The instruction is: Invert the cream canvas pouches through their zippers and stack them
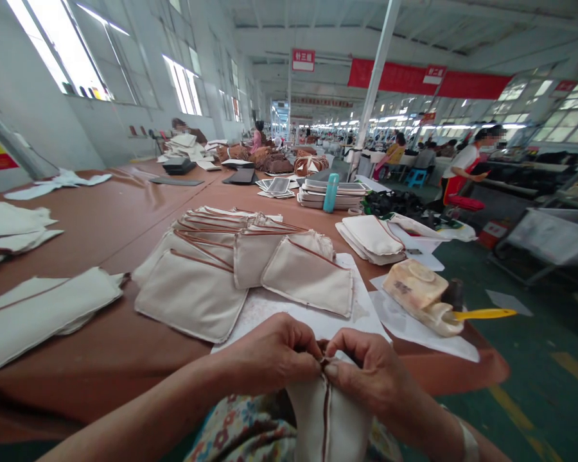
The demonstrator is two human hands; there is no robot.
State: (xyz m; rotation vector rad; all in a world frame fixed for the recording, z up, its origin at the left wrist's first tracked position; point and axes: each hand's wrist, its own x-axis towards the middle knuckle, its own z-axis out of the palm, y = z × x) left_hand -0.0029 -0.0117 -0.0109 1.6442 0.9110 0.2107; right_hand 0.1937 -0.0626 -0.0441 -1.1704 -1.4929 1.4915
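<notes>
My left hand (274,353) and my right hand (366,366) meet at the bottom middle, both pinching the top end of a cream fabric pouch (327,420) with a brown zipper that hangs down toward my lap. Just beyond my hands lies a white paper sheet (270,305) on the brown table (106,346). On and past it spread several flat cream zipper pouches (192,292), overlapping in a row.
A glue container with a yellow-handled brush (428,295) sits at the right table edge. More cream pieces (33,314) lie at the left, a folded stack (370,239) and a teal bottle (331,192) farther back. Other people work in the distance at right.
</notes>
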